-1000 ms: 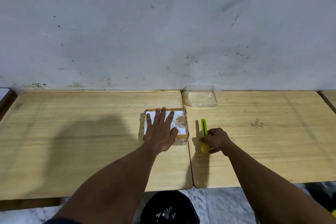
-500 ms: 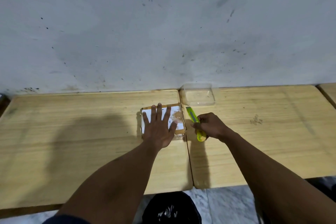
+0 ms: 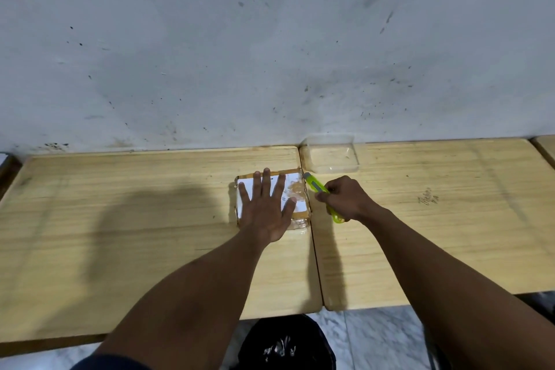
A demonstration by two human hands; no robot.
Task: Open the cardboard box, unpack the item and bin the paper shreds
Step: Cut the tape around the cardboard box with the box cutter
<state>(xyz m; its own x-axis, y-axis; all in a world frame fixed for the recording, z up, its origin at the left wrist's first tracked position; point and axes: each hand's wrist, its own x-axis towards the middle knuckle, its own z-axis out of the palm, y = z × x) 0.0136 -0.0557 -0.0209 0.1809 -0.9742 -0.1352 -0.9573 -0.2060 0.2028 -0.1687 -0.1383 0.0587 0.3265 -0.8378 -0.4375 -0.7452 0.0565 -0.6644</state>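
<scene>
Cardboard box (image 3: pixel 301 193), taped in brown with a white label on top, lies flat on the counter (image 3: pixel 150 219) under the left hand (image 3: pixel 265 210), which is spread open, palm down, fingers splayed, pinning it. Box still sealed. Right hand (image 3: pixel 345 200), just right of the box, is closed in a fist around a yellow-green utility knife (image 3: pixel 318 188), tip angled toward the box's far right corner; whether the blade is extended cannot be told. Judgement: step in hand is slitting the tape. Best done with a shallow blade run along the right edge seam, cutting away from the pinning hand, thumb kept clear, so contents are not scored. Beyond the right hand a clear plastic container (image 3: pixel 330 156) sits against the wall, near the knife's tip but apart. Below the counter edge, between the forearms, a black-lined bin (image 3: pixel 285 345) waits for shreds. Seam between the two counter boards runs just beside the box.
</scene>
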